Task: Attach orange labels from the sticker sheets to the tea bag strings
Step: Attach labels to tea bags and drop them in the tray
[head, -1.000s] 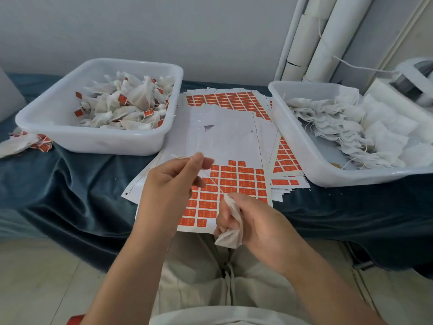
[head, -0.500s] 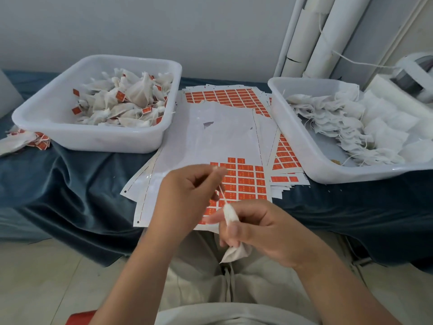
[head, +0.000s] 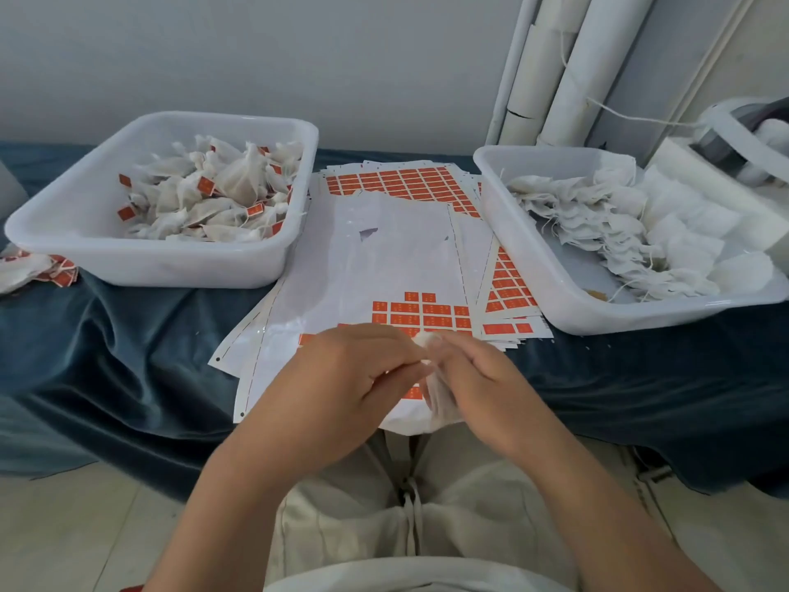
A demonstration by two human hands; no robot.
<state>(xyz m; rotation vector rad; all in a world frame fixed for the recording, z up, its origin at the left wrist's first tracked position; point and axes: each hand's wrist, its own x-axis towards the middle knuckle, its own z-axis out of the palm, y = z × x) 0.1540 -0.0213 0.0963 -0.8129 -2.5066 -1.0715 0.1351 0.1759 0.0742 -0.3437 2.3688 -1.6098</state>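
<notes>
We see two hands close together, low in the middle of the view. The right hand (head: 482,386) is curled round a small white tea bag (head: 439,399), and the bag hangs down from its fingers. The left hand (head: 341,378) has its fingertips pinched at the top of the same bag, so the two hands touch there. The string is too thin for us to see.

The hands are over the near edge of the top sticker sheet (head: 384,267). This sheet is mostly bare white, with rows of orange labels (head: 422,314) left at its near end. More sheets lie under it and stick out at the far side and the right side.

On the left stands a white tub (head: 170,267) with tea bags that have orange labels (head: 222,194). On the right stands another white tub (head: 555,309) with plain white tea bags (head: 597,220). Everything sits on a dark blue cloth (head: 128,356). A little heap of bags with labels (head: 34,269) lies on the cloth at the far left edge
</notes>
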